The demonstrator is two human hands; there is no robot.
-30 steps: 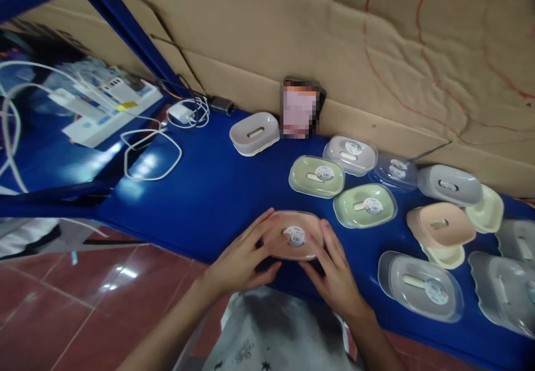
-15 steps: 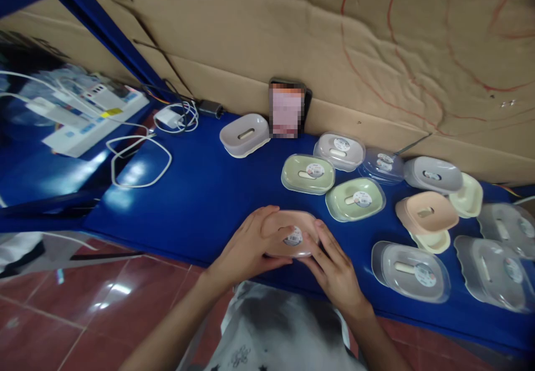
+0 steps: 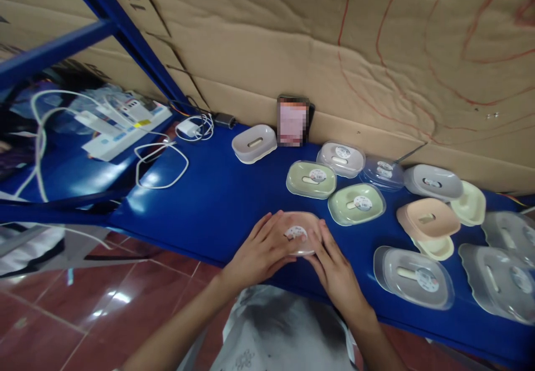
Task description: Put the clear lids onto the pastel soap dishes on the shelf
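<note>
A pink soap dish [image 3: 301,221] with a clear lid and a round label lies at the front edge of the blue table, between both hands. My left hand [image 3: 267,247] is closed round its left side, a finger reaching across the lid beside the label. My right hand [image 3: 332,260] grips the right side, fingertips on the lid's rim. Just beyond are two green soap dishes [image 3: 311,180] with clear lids and labels. A grey lidded soap dish [image 3: 413,277] lies to the right of my right hand. The undersides of the fingers are hidden.
Toward the back stand a grey dish [image 3: 254,143] and a phone-like device [image 3: 293,120] with a blurred screen. Peach [image 3: 428,218], cream [image 3: 470,204] and more grey dishes [image 3: 499,282] crowd the right. At left are a power strip [image 3: 125,134], white cables [image 3: 162,186] and a blue frame post [image 3: 144,62].
The left hand has shifted slightly over the lid, its finger now nearer the label's right side. Both hands still hold the pink dish. The view has turned a little to the left.
</note>
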